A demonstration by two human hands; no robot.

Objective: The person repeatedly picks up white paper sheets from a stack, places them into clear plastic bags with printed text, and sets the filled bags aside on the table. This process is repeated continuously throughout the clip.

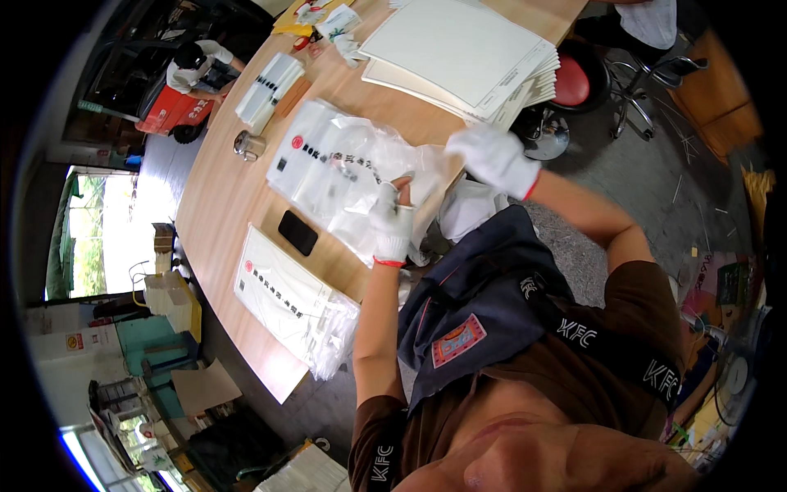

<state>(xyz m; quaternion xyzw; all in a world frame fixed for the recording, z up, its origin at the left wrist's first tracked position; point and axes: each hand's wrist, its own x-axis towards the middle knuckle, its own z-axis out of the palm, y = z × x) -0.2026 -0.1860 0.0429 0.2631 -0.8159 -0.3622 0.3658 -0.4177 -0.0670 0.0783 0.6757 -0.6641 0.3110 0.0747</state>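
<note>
Of the left grip (388, 225): wearing a white glove with a red cuff, baring fingertips (404, 195), resting on clear film; folding so far into it that I cannot tell whether pinching or merely pressing.
Of the right grip (493, 157): showing blurred, in a matching glove; hiding the finger shape, so leaving spread, pressed together or pinching impossible to tell.
Of the plastic bags (316, 160): lying on the table (205, 217), partly under the left grip, extending leftward and away from it; running crumpled toward the right grip, leaving contact there unclear.
Of the black phone (297, 233): lying just left of the left grip, between the plastic bags and a second bag stack (270, 283).
Of the white sheets (459, 53): piling beyond the right grip, being cut off at the top edge.
Of the white bundle (471, 207): lying beside the table edge, being partly hidden by the dark apron (484, 283).
Of a seated person (648, 23): being cut off at upper right
</note>
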